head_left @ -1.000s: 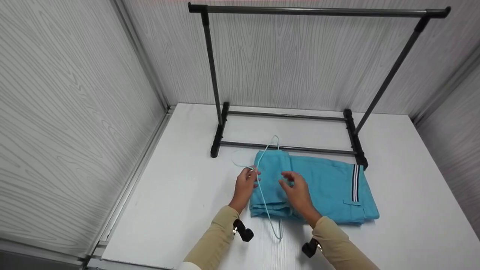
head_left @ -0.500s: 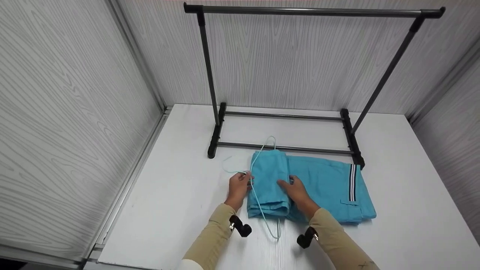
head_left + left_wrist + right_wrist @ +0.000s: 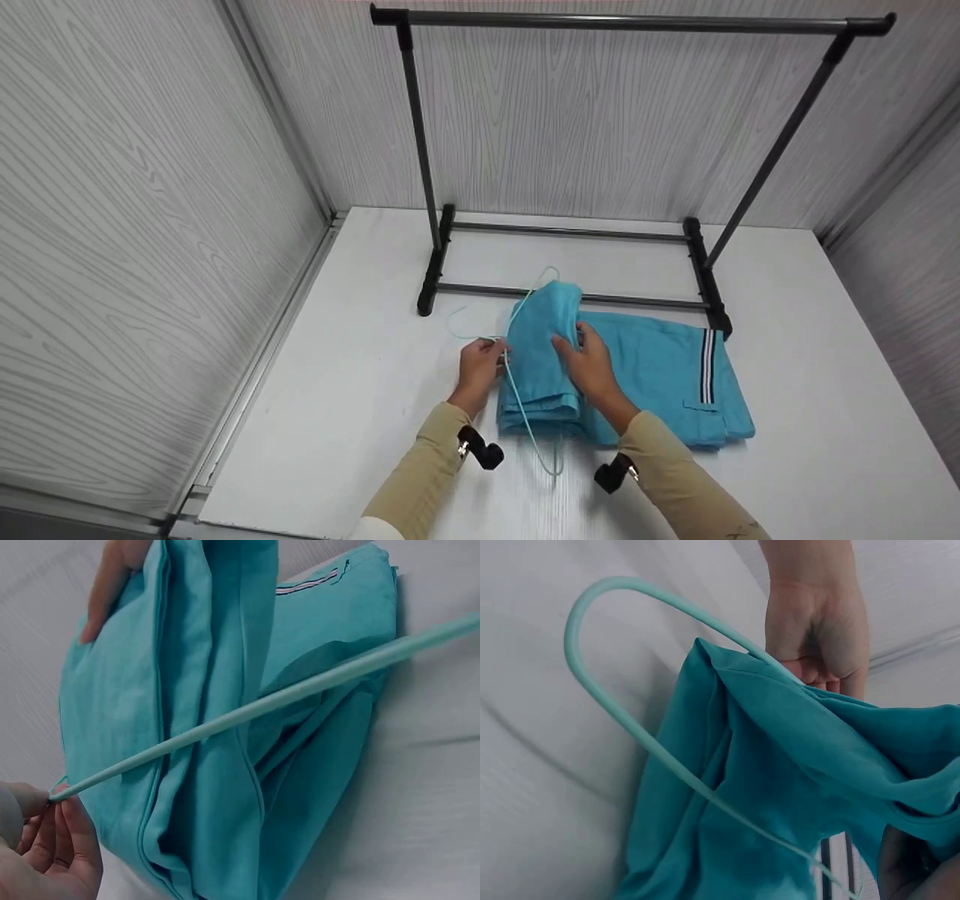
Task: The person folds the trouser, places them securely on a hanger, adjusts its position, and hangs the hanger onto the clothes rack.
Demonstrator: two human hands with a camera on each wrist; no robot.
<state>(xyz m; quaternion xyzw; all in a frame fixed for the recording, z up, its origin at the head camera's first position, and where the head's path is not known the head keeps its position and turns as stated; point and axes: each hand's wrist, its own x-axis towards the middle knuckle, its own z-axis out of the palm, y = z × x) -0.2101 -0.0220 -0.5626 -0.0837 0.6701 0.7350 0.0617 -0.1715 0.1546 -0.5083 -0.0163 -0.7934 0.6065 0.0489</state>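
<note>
Folded turquoise trousers with a striped side band lie on the white table, their left end turned over as a thick flap. A thin mint-green clothes hanger runs through this flap, one side across the top, its rounded corner sticking out at the front. My left hand pinches the hanger near its hook at the flap's left edge; the left wrist view shows thumb and fingers on the thin bar. With thumb on top, my right hand grips the flap's right edge, raised in layers. Cloth partly covers those fingers.
A dark metal garment rack stands at the back, its top rail high above the table. Its lower crossbar lies just behind the trousers. Grey wood-grain panels enclose the table at the left, back and right.
My right hand has gone from hovering with parted fingers to gripping the flap's right edge, lifting its far end. My left hand keeps hold of the hanger, having shifted slightly left.
</note>
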